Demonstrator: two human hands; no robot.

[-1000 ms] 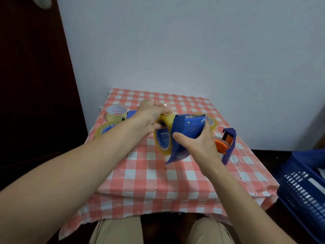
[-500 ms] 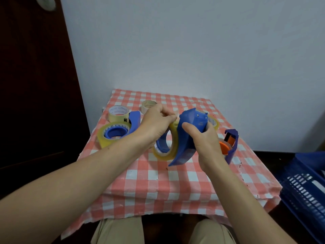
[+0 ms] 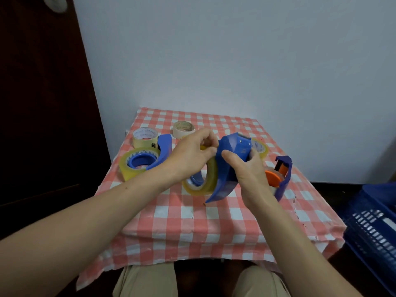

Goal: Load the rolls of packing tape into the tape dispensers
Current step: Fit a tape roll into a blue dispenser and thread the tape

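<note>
My right hand (image 3: 249, 168) grips a blue tape dispenser (image 3: 227, 168) held above the table, its curved tail pointing down. A yellowish tape roll (image 3: 206, 181) sits on the dispenser's blue hub. My left hand (image 3: 190, 153) pinches at the top of that roll, beside the dispenser's head; what lies under the fingertips is hidden. A second blue dispenser with a roll loaded (image 3: 141, 162) lies at the left. A third dispenser with an orange hub (image 3: 278, 174) stands at the right, partly behind my right hand.
Loose rolls lie on the red-checked tablecloth (image 3: 214, 215): a pale one (image 3: 144, 136) at far left, a cream one (image 3: 183, 128) at the back, a clear one (image 3: 260, 147) behind the held dispenser. A blue plastic crate (image 3: 375, 224) sits to the right of the table. A dark door is on the left.
The held dispenser has tipped from lying level to standing more upright and sits a little lower. My left hand has shifted from the roll's side to its top edge.
</note>
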